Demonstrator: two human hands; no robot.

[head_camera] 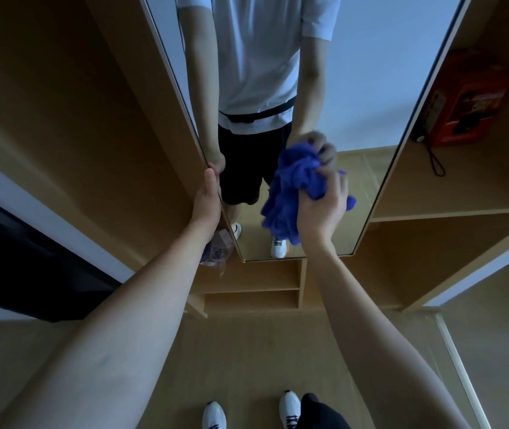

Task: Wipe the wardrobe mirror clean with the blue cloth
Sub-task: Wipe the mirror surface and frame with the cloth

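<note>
The tall wardrobe mirror (370, 88) hangs on a door swung open in front of me and reflects my torso, legs and arms. My right hand (322, 209) grips the bunched blue cloth (290, 193) and holds it against the lower middle of the glass. Part of the cloth hangs below the fist. My left hand (208, 196) holds the mirror door's left edge, fingers wrapped round behind it and hidden.
Wooden wardrobe shelves (451, 213) stand to the right, with a red box (469, 100) and a black corded item on the upper one. Low drawers (253, 292) sit below the mirror. A clear plastic bag (217, 252) lies by the left edge. My white shoes (290, 410) are on the wooden floor.
</note>
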